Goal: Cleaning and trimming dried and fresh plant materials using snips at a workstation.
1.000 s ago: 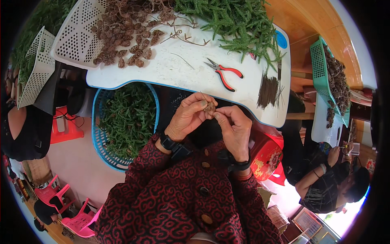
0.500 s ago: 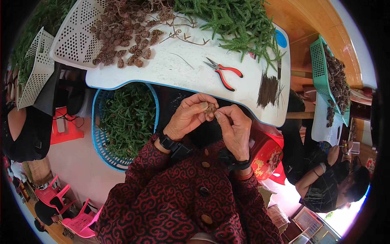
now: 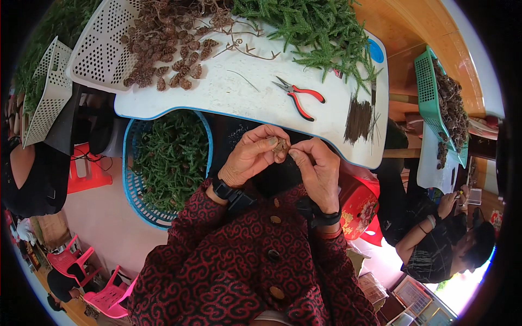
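Observation:
Over the near edge of the white table (image 3: 228,100), my left hand (image 3: 253,155) pinches a small brown pine cone (image 3: 281,148) between thumb and fingers. Close at the cone's right side is my right hand (image 3: 318,171), its thumb and forefinger pressed together; whatever they grip is too small to make out. Pliers with red and black handles (image 3: 299,96) lie on the table beyond my hands. To their right rests a bundle of thin dark wires (image 3: 359,119). A heap of brown pine cones (image 3: 174,60) spreads at the table's far left.
Green needle sprigs (image 3: 321,38) cover the far right of the table. Below its left side stands a blue basket (image 3: 129,179) filled with sprigs. A white perforated basket (image 3: 103,54) adjoins the cones. At right, a person (image 3: 435,239) works near a green basket (image 3: 427,87).
My right hand has shifted slightly right and down, its thumb a little farther from the pine cone. My left hand keeps its hold on the cone, almost unmoved.

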Tool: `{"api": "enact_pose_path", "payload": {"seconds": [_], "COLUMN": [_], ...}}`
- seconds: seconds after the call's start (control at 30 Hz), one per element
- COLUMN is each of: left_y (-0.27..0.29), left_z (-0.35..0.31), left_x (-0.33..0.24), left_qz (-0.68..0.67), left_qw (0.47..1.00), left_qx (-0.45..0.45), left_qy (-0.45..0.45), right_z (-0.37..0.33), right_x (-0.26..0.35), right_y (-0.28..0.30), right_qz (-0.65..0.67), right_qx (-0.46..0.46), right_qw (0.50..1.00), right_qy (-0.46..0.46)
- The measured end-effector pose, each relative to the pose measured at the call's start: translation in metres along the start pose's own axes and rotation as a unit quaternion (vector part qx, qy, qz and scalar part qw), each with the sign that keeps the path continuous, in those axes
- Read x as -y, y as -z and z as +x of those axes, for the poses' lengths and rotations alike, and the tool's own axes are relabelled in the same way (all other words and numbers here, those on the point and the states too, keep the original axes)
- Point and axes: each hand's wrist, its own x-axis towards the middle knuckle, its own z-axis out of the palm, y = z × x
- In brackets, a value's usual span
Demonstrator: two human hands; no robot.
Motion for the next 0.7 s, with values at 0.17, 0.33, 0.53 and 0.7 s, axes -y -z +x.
{"api": "enact_pose_path", "payload": {"seconds": [0.17, 0.33, 0.53, 0.7], "left_y": [0.005, 0.004, -0.005, -0.006], "left_z": [0.0, 0.001, 0.003, 0.001], "left_x": [0.004, 0.002, 0.003, 0.004], "left_qz": [-0.056, -0.04, 0.0, -0.003], "left_qw": [0.998, 0.999, 1.0, 1.0], "left_qx": [-0.011, 0.004, -0.013, -0.006], "left_qy": [-0.002, -0.002, -0.02, -0.017], "right_z": [-0.001, 0.002, 0.001, -0.001], "right_x": [0.009, 0.004, 0.004, 0.002], "right_y": [0.0, 0.001, 0.0, -0.004], "right_qz": [0.026, -0.018, -0.005, 0.024], "right_qx": [0.018, -0.001, -0.011, -0.01], "right_qw": [0.999, 1.0, 1.0, 1.0], "right_qy": [-0.032, 0.026, 0.009, -0.016]}}
